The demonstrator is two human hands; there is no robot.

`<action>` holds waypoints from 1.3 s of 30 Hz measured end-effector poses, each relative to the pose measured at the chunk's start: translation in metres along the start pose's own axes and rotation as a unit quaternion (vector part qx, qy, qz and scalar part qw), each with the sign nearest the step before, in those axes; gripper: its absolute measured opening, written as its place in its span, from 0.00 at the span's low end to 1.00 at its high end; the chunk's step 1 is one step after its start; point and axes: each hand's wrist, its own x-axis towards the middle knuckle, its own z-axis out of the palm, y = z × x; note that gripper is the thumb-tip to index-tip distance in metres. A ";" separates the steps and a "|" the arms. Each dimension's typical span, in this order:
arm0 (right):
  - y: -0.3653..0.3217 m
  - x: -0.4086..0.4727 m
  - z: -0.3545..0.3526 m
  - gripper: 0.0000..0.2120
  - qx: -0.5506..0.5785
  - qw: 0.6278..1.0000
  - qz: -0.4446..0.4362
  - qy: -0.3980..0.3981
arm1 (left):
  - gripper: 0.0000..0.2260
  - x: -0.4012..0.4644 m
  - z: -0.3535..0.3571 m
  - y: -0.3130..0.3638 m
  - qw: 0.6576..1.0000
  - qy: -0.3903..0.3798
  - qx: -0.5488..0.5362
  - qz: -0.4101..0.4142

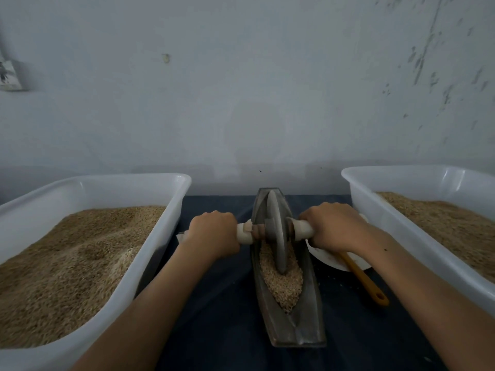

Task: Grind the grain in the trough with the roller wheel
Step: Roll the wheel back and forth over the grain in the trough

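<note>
A long grey boat-shaped trough (312, 314) lies lengthwise on the dark cloth in front of me. Pale grain (284, 286) fills its middle and near part. A grey disc roller wheel (277, 231) stands upright in the trough, its lower edge sunk in the grain. A pale handle runs through the wheel to both sides. My left hand (213, 232) grips the left handle end (245, 232). My right hand (330, 227) grips the right handle end (301, 228). Both fists are curled tight around the handle.
A white plastic tub (163, 199) full of brown grain stands at the left, another white tub (380, 207) with grain at the right. A white plate (330, 259) with an orange-handled utensil (367, 281) lies between trough and right tub. A pale wall rises close behind.
</note>
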 end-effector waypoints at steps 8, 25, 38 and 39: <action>-0.001 -0.002 0.007 0.05 0.015 0.999 0.012 0.033 | 0.08 -0.003 -0.003 0.004 1.000 0.020 0.006 -0.010; 0.000 -0.002 -0.005 0.09 0.010 1.000 -0.002 -0.026 | 0.12 -0.002 -0.006 0.001 0.998 -0.054 -0.017 -0.001; 0.001 0.005 0.022 0.09 0.004 0.992 0.030 0.124 | 0.07 0.001 0.009 0.003 0.990 0.142 0.007 0.013; 0.001 0.005 0.022 0.08 0.000 0.992 0.028 0.127 | 0.07 0.001 0.009 0.002 0.991 0.132 -0.001 0.012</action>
